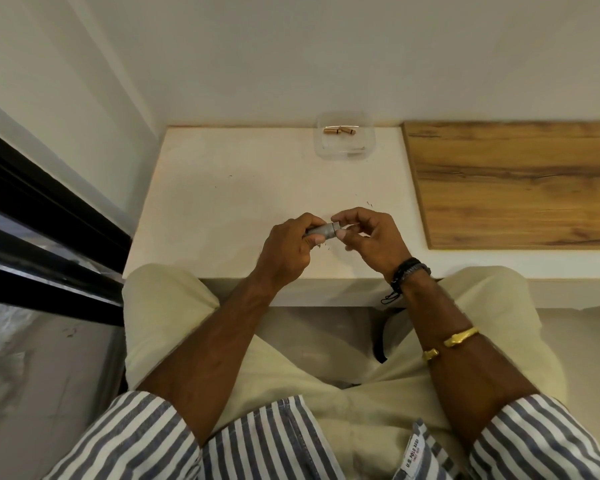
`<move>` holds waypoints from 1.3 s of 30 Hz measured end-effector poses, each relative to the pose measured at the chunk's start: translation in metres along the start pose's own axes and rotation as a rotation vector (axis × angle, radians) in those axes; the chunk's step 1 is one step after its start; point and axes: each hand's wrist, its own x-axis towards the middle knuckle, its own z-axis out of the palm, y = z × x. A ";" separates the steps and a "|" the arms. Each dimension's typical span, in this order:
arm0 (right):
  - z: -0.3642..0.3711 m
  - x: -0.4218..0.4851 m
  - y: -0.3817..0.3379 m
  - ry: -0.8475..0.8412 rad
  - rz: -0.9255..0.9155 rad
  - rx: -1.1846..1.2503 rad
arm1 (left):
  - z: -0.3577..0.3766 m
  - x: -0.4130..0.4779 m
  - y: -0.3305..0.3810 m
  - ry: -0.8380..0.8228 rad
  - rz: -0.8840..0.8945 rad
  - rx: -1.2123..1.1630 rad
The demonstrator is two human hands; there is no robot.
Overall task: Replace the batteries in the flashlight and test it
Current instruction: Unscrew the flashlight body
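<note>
Place: most likely a room in a home, seen at a bare corner.
Walls (291, 46): plain white paint, two of them meeting in a corner.
Ledge (222, 188): low, white, set against the walls, level with the seated person's knees.
Board (513, 181): wood-grain, covering the right part of the ledge.
Frame (32, 202): dark, with glass, at the left; a window or a sliding door, hard to tell which.
Floor (66, 368): pale and smooth.
Tub (369, 147): small, clear plastic, holding batteries (338, 130), by the far wall.
</note>
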 end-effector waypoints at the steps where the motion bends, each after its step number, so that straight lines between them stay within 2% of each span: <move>1: -0.001 -0.001 0.000 -0.011 -0.028 -0.002 | 0.000 0.000 0.000 -0.001 -0.003 -0.002; 3: -0.001 -0.002 -0.003 -0.016 -0.023 0.030 | 0.000 0.000 0.000 -0.010 -0.005 0.001; 5: 0.001 -0.001 -0.006 0.014 0.057 0.079 | 0.001 0.000 0.000 -0.016 -0.013 0.003; 8: 0.004 -0.002 -0.007 0.091 0.164 0.007 | 0.002 -0.001 0.000 -0.021 -0.008 0.003; 11: 0.003 -0.001 -0.004 0.098 0.121 -0.054 | 0.002 -0.001 0.000 -0.023 -0.017 -0.002; 16: 0.004 -0.002 -0.010 0.098 0.153 0.054 | 0.000 -0.001 0.001 0.005 0.001 -0.010; 19: 0.005 -0.002 -0.007 0.084 0.090 -0.009 | 0.000 -0.001 0.001 -0.007 0.000 -0.012; 24: -0.002 -0.001 -0.006 -0.032 -0.032 0.030 | 0.000 -0.001 0.000 -0.002 -0.018 -0.026; 27: 0.001 0.000 -0.008 -0.034 0.097 0.071 | 0.000 -0.001 0.002 -0.007 -0.009 -0.027; 29: 0.005 -0.001 -0.007 0.014 0.154 0.008 | 0.001 -0.001 0.002 -0.009 0.000 -0.023; 32: 0.007 -0.001 -0.005 0.047 0.086 -0.084 | 0.001 -0.001 0.002 -0.021 0.006 -0.008; 39: 0.002 0.000 -0.001 -0.025 -0.064 0.000 | 0.000 -0.001 0.001 0.000 -0.015 -0.026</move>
